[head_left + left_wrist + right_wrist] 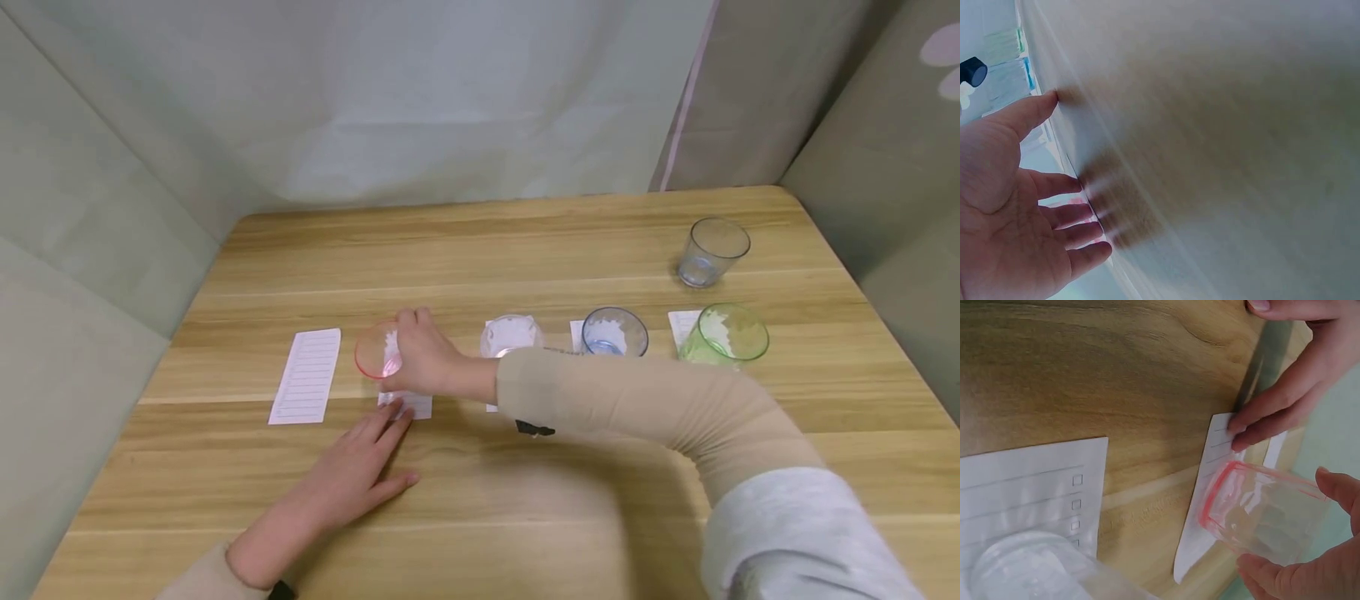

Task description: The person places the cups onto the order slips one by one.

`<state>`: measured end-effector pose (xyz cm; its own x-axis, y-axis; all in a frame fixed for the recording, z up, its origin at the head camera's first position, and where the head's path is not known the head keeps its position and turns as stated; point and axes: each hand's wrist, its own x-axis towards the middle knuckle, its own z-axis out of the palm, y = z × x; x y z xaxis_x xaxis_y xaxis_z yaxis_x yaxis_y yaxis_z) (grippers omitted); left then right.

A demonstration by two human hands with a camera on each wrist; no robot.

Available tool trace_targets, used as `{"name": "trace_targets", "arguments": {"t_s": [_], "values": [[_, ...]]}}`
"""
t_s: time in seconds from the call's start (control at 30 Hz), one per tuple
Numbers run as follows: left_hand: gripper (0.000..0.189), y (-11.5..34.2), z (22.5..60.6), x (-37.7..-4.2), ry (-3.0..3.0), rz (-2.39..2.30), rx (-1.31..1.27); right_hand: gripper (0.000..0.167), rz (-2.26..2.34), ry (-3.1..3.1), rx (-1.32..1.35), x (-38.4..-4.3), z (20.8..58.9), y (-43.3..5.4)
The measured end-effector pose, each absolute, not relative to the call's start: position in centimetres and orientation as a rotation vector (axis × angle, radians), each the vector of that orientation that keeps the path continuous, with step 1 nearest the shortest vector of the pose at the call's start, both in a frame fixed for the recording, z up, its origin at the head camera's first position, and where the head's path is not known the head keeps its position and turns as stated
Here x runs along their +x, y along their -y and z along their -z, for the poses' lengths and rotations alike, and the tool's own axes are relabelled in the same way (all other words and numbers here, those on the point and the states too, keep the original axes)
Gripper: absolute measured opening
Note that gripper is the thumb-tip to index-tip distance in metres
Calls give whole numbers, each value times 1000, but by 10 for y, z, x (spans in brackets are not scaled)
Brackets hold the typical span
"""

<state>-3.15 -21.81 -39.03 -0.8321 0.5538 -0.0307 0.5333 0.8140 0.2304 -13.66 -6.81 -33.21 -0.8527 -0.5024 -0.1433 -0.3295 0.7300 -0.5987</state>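
Observation:
My right hand (427, 354) grips a clear glass with a pink rim (369, 354), thumb and fingers on opposite sides of its wall. In the right wrist view the pink glass (1266, 512) has its base over a lined paper slip (1219, 434). My left hand (345, 475) lies spread on the table in front, its fingertips on the near end of that slip (416, 407). The left wrist view shows the left hand (1022, 200) from the palm side, fingers extended against the tabletop.
A lined slip (306, 375) lies to the left. Rightward stand a colourless glass (510, 333), a blue glass (615, 329) and a green glass (731, 333), each on or beside a slip. A grey glass (712, 250) stands at the back right. Curtains border the wooden table (450, 267).

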Motion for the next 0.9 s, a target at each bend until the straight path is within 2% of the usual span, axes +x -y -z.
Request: {"name": "trace_targets", "arguments": {"t_s": [0.17,0.5,0.77,0.9], "values": [[71,219,390,-31,-2912,-342,890,82,923,-2653,-662,-136,338,67],[69,220,392,-30,-2949,-348,935,106,983,-2569,-594,-134,328,55],[66,221,385,-28,-2979,-435,946,100,1167,-2485,-623,-121,296,23],[58,225,377,-26,-3030,-548,978,94,1210,-2495,-619,-118,277,-3]]}}
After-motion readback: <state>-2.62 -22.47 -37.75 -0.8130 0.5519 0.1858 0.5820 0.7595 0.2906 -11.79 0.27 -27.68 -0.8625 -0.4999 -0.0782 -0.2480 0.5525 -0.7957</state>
